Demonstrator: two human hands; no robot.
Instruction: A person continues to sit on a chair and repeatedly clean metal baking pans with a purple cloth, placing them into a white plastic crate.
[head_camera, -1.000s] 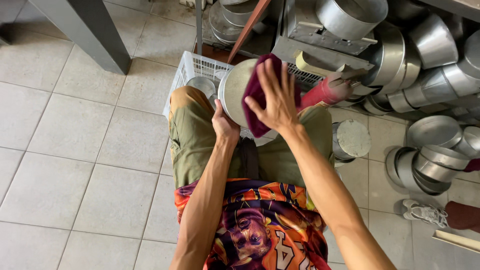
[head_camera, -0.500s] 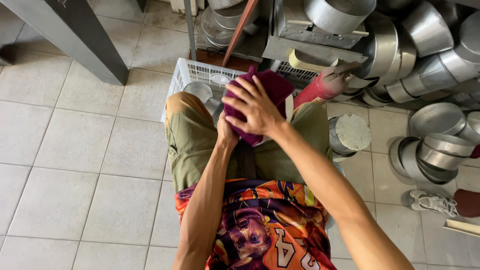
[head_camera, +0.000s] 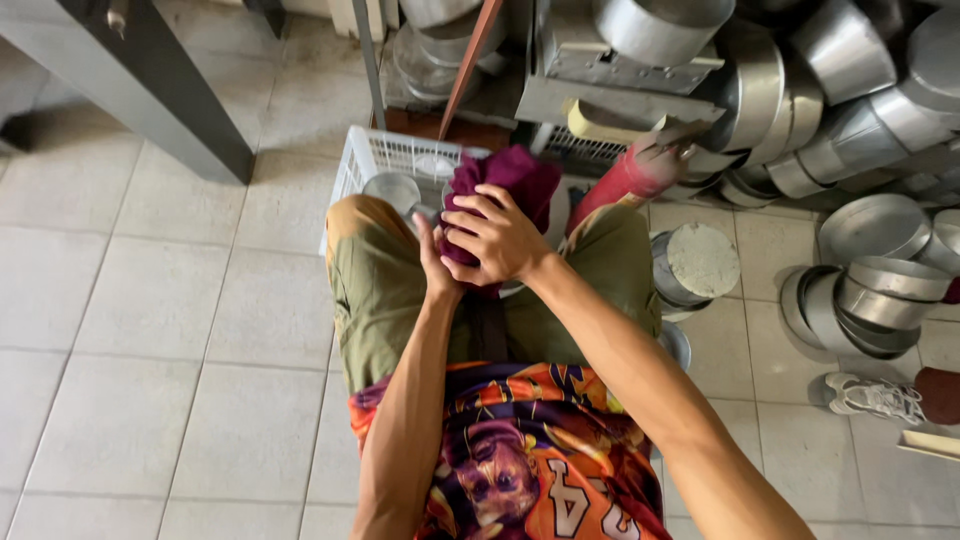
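Over the person's lap, just in front of the knees, a dark red cloth (head_camera: 505, 180) is bunched against a round metal piece whose pale edge (head_camera: 556, 215) only peeks out at the cloth's right side. The right hand (head_camera: 500, 238) lies spread over the cloth, fingers pressing it down; the left hand (head_camera: 432, 262) is closed on the lower left edge from beneath, thumb up. How firmly the metal itself is gripped cannot be told, since the cloth covers nearly all of it. Just beyond stands a white plastic crate (head_camera: 385, 160) with a small round tin inside, and a red cylinder (head_camera: 625, 180) leans beside the right knee. Stacks of shiny round pans (head_camera: 870, 285) crowd the tiled floor (head_camera: 150, 300) to the right, with one upturned tin (head_camera: 698, 262) near the thigh. My guess at the risk: the piece is held on cloth alone, so a hard rub could let it slip sideways and drop onto the tiles or the tins beside the leg
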